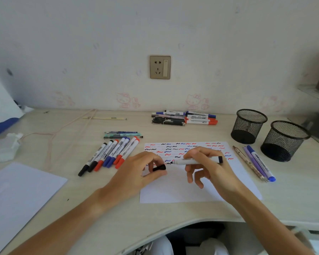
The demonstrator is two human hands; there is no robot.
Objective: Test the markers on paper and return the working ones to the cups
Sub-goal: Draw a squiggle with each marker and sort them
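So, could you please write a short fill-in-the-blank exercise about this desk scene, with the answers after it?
1. The right hand holds an uncapped marker whose tip touches the ____.
2. The left hand pinches the marker's black ____.
3. The two mesh cups stand on the ____ side of the desk.

Answers: paper; cap; right

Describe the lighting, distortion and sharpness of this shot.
Head view: soft, even daylight, faint shadows under the left hand and right hand; wide-angle bending curves the desk edge; the test paper is fairly sharp, the corners smear, small marker print is unreadable.
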